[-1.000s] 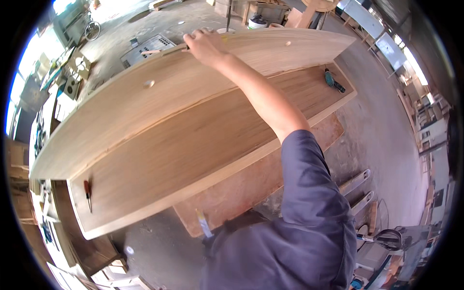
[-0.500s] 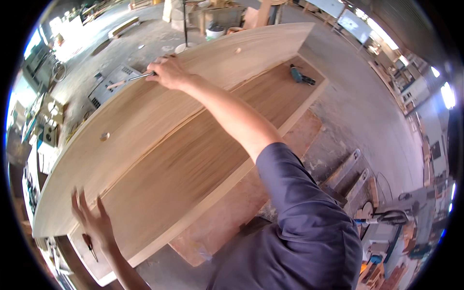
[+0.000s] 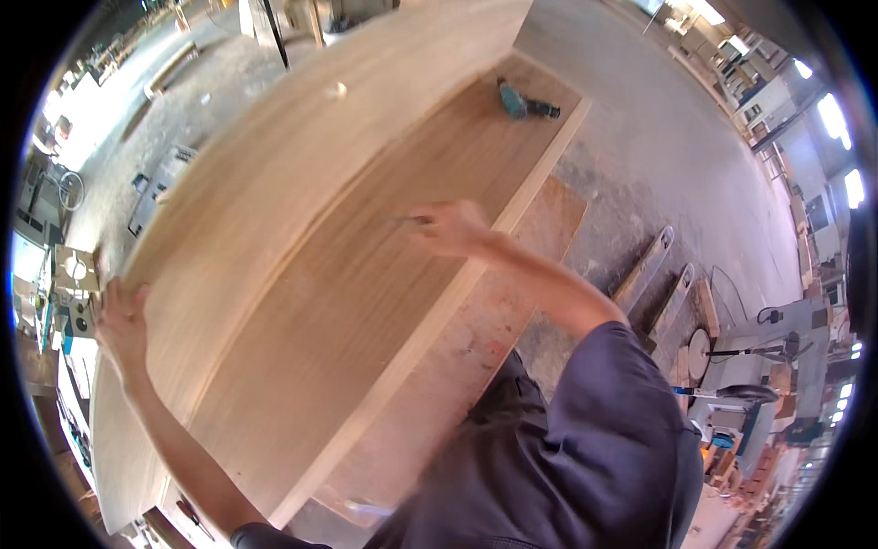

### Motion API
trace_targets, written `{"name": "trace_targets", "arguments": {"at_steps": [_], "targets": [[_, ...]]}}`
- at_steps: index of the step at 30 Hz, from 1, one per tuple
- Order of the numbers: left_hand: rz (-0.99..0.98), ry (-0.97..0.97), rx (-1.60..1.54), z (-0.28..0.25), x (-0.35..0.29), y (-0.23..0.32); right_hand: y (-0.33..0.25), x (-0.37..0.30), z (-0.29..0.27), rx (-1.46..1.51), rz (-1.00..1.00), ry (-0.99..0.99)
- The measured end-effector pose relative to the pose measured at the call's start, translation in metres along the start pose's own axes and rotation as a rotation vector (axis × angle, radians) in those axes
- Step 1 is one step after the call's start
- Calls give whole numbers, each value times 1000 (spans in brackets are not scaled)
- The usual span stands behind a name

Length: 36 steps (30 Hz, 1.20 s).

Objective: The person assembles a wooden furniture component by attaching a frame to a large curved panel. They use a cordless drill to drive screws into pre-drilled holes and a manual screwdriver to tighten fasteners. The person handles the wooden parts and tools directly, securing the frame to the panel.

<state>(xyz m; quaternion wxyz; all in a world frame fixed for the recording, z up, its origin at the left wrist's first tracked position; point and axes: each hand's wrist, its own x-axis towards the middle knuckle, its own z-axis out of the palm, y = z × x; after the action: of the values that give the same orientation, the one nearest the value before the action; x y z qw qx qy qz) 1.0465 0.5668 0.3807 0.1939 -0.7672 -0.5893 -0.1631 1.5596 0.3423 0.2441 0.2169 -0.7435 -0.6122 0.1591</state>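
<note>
My right hand (image 3: 455, 229) is above the long brown wooden board (image 3: 302, 384), fingers closed on a slim tool with a thin shaft (image 3: 398, 220); blur hides its exact kind. My left hand (image 3: 123, 325) is at the outer edge of the pale curved wooden panel (image 3: 247, 201), fingers somewhat apart and pointing away from me. The panel lies lengthwise along the far side of the board, with one round hole (image 3: 338, 90) visible. A teal and black power drill (image 3: 523, 102) lies at the board's far right end. Near my left forearm lies a small dark-handled tool (image 3: 192, 514).
A reddish-brown sheet (image 3: 448, 348) sits below the board's near edge. Pallet-truck forks (image 3: 645, 265) stand on the floor to the right, with a grey machine (image 3: 759, 348) beyond. A dark upright pole (image 3: 274, 35) rises past the panel's far side.
My right hand has come back from the panel's far edge to over the brown board, still holding the slim tool. My left hand has moved forward to the panel's outer edge. The view has shifted.
</note>
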Motion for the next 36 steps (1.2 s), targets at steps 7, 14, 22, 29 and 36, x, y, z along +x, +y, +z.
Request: {"name": "trace_targets", "arguments": {"at_steps": [7,14,22,29,36], "targets": [[-24,85,120,23,47,100,339,-131,-8,-253,-108,-174],[-7,2,194,42,110,197,383,-112,17,-75,-440,-123],[-2,64,109,52,120,224,337,-94,69,9,-640,49],[-24,47,36,44,107,242,312,-87,2,98,-637,-54],[39,118,-46,65,105,208,527,118,-145,-78,-160,669]]}}
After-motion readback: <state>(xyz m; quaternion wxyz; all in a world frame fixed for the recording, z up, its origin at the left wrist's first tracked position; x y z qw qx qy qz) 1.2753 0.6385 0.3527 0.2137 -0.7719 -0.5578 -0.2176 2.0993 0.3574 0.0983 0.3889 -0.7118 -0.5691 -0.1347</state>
